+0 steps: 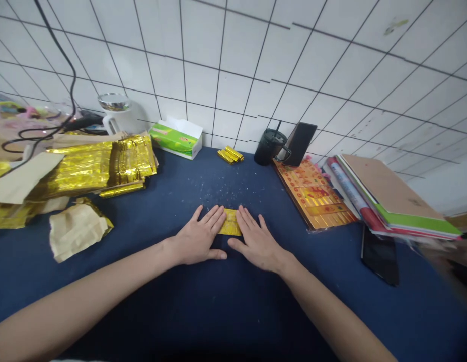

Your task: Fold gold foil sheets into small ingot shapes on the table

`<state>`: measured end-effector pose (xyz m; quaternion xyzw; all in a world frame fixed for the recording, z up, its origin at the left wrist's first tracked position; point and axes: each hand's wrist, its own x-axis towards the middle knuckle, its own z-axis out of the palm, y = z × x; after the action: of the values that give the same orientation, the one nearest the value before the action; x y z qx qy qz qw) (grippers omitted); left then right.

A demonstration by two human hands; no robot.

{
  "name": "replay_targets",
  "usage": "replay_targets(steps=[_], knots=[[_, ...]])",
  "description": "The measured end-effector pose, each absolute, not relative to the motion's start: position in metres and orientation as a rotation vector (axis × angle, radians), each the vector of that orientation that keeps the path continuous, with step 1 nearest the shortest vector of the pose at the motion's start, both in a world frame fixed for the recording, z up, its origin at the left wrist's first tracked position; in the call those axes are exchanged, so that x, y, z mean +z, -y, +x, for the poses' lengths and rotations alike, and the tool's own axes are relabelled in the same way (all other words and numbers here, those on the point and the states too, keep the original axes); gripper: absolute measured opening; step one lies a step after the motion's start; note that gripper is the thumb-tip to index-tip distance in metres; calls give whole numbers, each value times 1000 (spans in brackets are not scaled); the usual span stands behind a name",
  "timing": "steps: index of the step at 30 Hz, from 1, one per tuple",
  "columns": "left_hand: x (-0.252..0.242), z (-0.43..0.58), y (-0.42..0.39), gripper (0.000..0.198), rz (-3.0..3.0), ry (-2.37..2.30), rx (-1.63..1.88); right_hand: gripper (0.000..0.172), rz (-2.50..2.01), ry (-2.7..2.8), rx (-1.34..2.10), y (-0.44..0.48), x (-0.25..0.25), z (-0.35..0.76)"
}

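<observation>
A small piece of gold foil paper (pixel 230 222) lies flat on the dark blue tabletop (pixel 218 306), between my two hands. My left hand (pixel 201 235) rests palm down with fingers stretched out, its fingertips over the left edge of the foil paper. From the other side my right hand (pixel 258 240) lies flat too, fingertips on the right edge. Both thumbs point inward below the paper, apart from each other. The paper's outer edges are hidden under my fingers. White specks are scattered on the table just beyond.
Several gold rolls (pixel 230 154) lie near the tiled wall. Gold foil sheets (pixel 82 166) pile up at left, by a tissue pack (pixel 176 137) and white mug (pixel 120 118). A black cup (pixel 269 147), propped phone (pixel 302 143), orange printed packet (pixel 316 196), notebooks (pixel 397 188) and another phone (pixel 380 256) are at right.
</observation>
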<state>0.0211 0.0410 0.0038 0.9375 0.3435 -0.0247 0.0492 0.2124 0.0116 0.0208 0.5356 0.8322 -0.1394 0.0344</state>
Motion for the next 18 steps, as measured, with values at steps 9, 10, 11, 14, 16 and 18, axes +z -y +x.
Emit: replay_targets(steps=[9, 10, 11, 14, 16, 18], knots=[[6, 22, -39, 79, 2883, -1045, -129, 77, 1626, -2658, -292, -4, 8, 183], [5, 22, -39, 82, 2878, -1049, -93, 76, 1638, -2640, -276, -3, 5, 190], [5, 22, -39, 85, 2874, -1051, -62, 76, 1648, -2623, -255, -2, 3, 197], [3, 22, -39, 91, 2863, -1062, -17, 75, 1659, -2588, -199, 2, 1, 214], [2, 23, -39, 92, 2859, -1062, -12, 75, 1652, -2589, -171, 5, 1, 219], [1, 23, -39, 93, 2856, -1059, -11, 74, 1652, -2595, -148, 6, 1, 220]])
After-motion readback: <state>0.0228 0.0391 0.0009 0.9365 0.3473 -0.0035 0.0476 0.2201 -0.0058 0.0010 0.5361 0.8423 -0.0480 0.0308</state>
